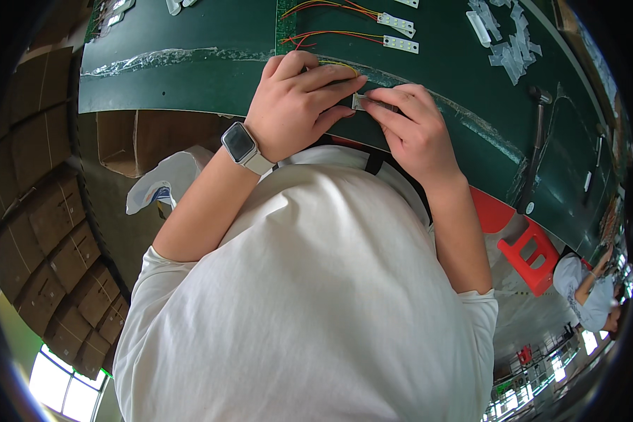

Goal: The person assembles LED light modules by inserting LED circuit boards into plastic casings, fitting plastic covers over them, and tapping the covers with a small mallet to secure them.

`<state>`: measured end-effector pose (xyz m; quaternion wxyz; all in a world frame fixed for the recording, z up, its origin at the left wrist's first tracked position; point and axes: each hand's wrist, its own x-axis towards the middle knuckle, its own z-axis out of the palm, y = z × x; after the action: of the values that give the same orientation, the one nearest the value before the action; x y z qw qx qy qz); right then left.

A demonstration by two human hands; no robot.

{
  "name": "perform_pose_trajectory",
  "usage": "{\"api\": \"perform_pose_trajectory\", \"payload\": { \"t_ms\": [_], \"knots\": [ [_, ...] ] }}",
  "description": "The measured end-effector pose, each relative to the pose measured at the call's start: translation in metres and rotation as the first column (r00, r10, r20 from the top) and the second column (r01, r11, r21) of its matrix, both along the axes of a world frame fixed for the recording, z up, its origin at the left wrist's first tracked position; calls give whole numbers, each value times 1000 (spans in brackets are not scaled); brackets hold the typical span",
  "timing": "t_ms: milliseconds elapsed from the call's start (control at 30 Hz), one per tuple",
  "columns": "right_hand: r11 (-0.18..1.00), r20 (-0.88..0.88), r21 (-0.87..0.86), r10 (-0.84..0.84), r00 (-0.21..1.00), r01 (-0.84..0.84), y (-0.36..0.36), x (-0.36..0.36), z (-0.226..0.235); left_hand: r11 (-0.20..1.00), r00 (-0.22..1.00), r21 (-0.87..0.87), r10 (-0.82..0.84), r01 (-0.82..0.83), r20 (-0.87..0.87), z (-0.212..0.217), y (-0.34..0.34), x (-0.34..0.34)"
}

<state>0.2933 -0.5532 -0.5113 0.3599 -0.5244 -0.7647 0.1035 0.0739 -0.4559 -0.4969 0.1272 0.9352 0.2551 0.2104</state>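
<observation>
Above the near edge of the green table, my right hand (416,130) pinches a small white LED module (359,103), its fingers covering much of it. My left hand (295,105), a watch on its wrist, is closed close beside the module's left end. A thin yellow wire (340,65) runs along its fingers and ends at the fingertips. Whether the wire joins this module is hidden. Beyond my hands lie more white LED modules (401,44) with red and yellow wires (330,33) trailing left.
The green table (176,88) carries strips of clear tape. Translucent scraps (517,53) and a hammer (538,133) lie to the right. Below stand a red stool (531,257) and an open cardboard box (123,141). Stacked cartons (53,239) rise at left; another person (587,292) is at far right.
</observation>
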Motion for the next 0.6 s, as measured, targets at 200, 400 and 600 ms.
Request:
{"api": "perform_pose_trajectory", "payload": {
  "t_ms": [200, 400, 600],
  "knots": [
    [1000, 12, -16, 0, 1000, 0, -1, 1, -1, 999, 999, 23, 29, -29, -16, -1, -4, 1],
    [1000, 11, -27, 7, 1000, -7, 0, 1, 1, 995, 995, 50, 87, -85, -49, -3, -10, 6],
    [999, -7, -49, 21, 1000, -21, 0, 2, 3, 992, 985, 66, 119, -112, -125, 2, -11, 8]
  ]
}}
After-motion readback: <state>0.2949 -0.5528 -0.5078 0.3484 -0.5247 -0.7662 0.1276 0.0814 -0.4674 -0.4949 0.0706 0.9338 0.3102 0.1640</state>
